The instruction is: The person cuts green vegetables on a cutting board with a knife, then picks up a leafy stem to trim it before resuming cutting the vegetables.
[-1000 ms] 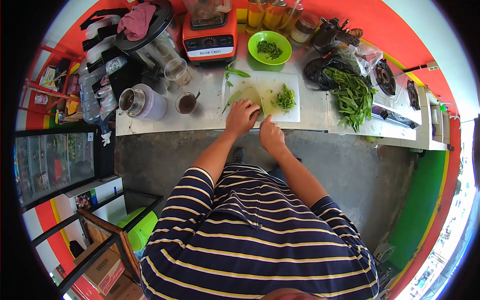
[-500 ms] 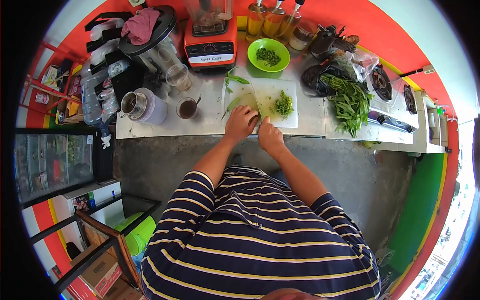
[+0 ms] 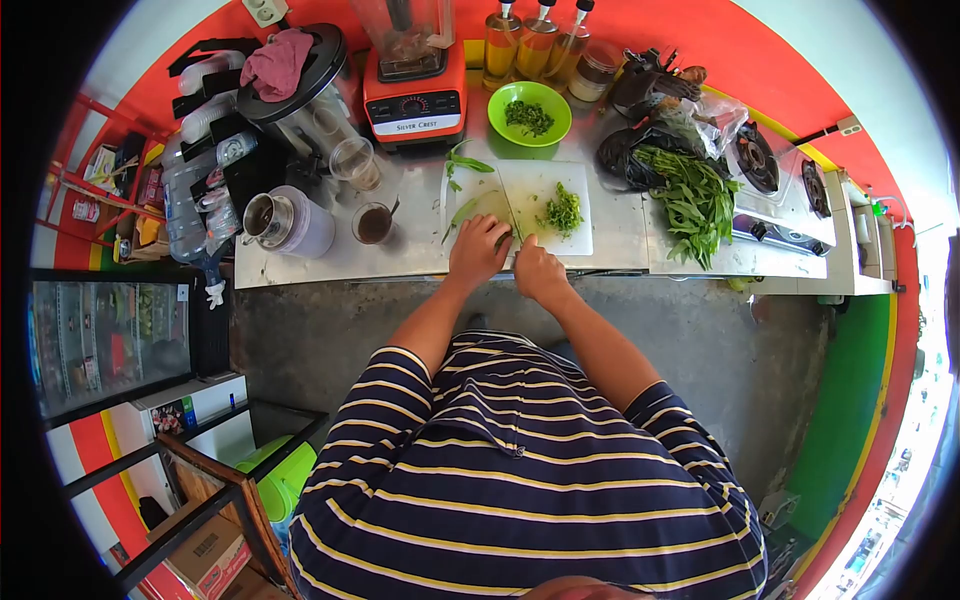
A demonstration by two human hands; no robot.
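My left hand (image 3: 479,250) is curled over green stems at the lower middle of the white cutting board (image 3: 577,240), pressing them down. Close beside it on the right, my right hand (image 3: 541,270) is closed around the handle of a knife (image 3: 510,205), whose thin blade points up across the board. Chopped greens (image 3: 563,210) lie in a small pile to the right of the blade. Loose leaves (image 3: 470,160) rest at the board's upper left. Behind the board, a green bowl (image 3: 558,101) holds chopped greens.
A red blender (image 3: 416,105), oil bottles (image 3: 536,45) and a jar (image 3: 595,70) line the back. At left are a metal-topped jug (image 3: 300,225), a drink glass (image 3: 373,223) and a plastic cup (image 3: 355,163). Leafy greens (image 3: 694,212) and a stove (image 3: 790,190) are at right.
The view has shifted slightly, so the counter items appear a little further left. Both hands keep nearly the same place at the board.
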